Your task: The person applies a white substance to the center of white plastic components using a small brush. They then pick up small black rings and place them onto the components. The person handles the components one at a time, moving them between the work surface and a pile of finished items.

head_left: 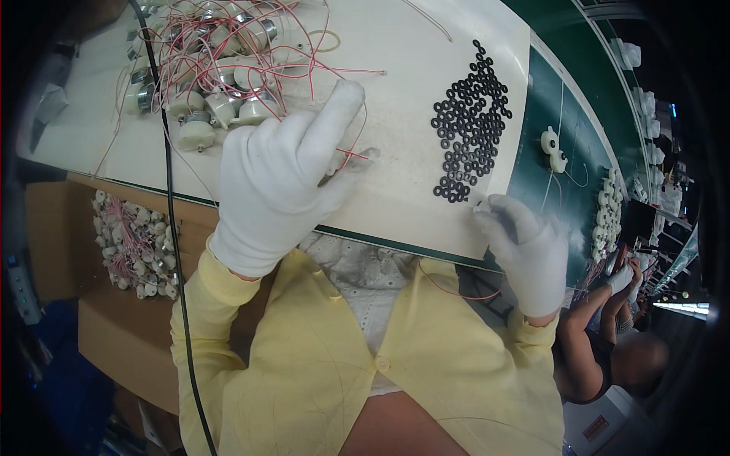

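In a white glove, my left hand (285,163) is closed round a small cream-coloured part with red wires (337,161); its fingers hide most of it. The index finger stretches forward past the part. My right hand (528,247), also gloved, is at the near right of the white tabletop, thumb and fingertips drawn together. Whatever is in that pinch is too small to make out. Just beyond those fingertips lies a loose spread of small black rings (471,125). A tangled heap of cream and metal motor-like parts with red wires (220,68) lies beyond my left hand.
A black cable (169,152) crosses the left side. Below the table edge, a cardboard box (129,327) contains many wired white parts (137,247). Two white parts (554,150) lie on the green surface at right, near a row of others (607,213). Another person (601,334) works at far right.
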`<action>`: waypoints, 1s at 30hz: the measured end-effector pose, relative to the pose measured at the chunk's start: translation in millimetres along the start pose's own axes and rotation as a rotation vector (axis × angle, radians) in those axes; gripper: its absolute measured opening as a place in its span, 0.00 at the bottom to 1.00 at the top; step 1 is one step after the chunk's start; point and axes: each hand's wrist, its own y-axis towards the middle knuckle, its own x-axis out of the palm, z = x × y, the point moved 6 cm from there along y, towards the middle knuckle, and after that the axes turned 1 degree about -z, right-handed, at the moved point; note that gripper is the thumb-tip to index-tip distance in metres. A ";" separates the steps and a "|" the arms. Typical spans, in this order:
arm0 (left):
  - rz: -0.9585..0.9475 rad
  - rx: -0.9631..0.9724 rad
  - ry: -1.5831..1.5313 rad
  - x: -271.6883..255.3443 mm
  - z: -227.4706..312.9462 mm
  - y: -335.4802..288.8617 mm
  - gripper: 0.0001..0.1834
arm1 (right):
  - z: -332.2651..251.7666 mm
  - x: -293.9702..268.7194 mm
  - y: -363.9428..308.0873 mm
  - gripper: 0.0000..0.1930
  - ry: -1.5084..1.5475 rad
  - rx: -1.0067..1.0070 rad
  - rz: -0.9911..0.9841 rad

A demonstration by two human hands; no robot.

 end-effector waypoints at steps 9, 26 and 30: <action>0.002 0.002 0.015 -0.3 -0.6 -0.1 0.34 | -5.0 2.5 -0.8 0.14 -0.131 -0.071 -0.052; -0.045 0.069 0.041 -0.7 4.8 -0.7 0.39 | 51.2 2.3 -45.3 0.17 0.309 0.411 0.245; -0.063 0.030 0.098 -7.6 9.3 -9.1 0.42 | 43.8 13.9 -34.8 0.15 -0.065 0.127 0.328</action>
